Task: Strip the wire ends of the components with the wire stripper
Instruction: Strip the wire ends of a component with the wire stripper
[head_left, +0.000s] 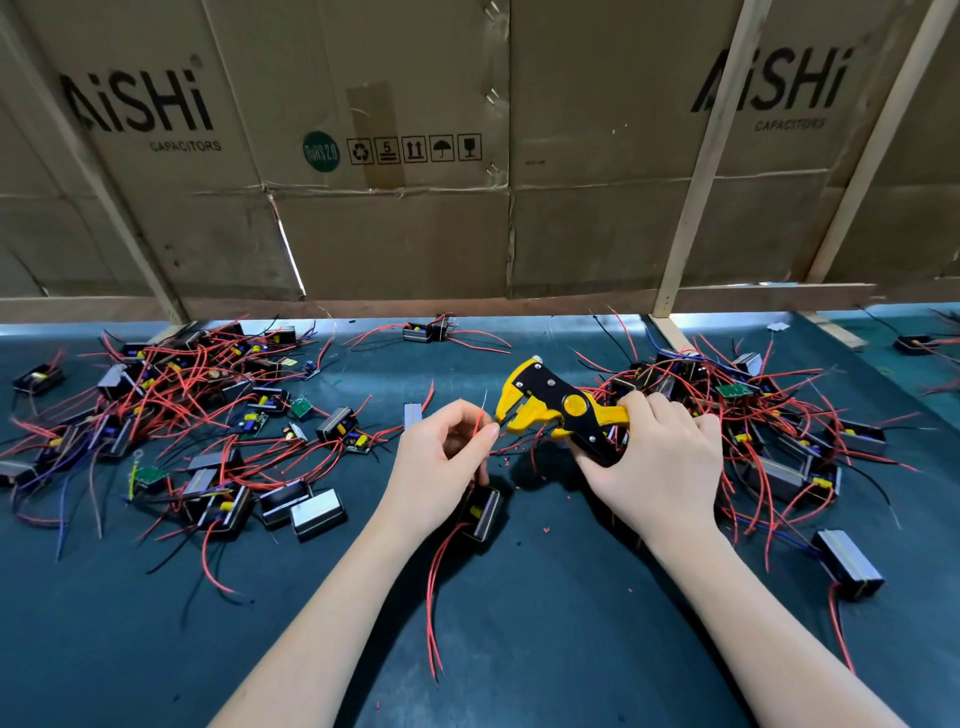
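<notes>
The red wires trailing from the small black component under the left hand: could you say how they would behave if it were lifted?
The red wires look thin and curve loosely over the mat, so they would probably dangle. The component seems small, likely light. Its wires might snag the neighbouring pile.

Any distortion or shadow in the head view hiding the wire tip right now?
Head view: wide-angle bend bows the wooden battens; the wire stripper throws a dark shadow on the mat; the bare wire tip above the left hand stays visible, thin but sharp.
</notes>
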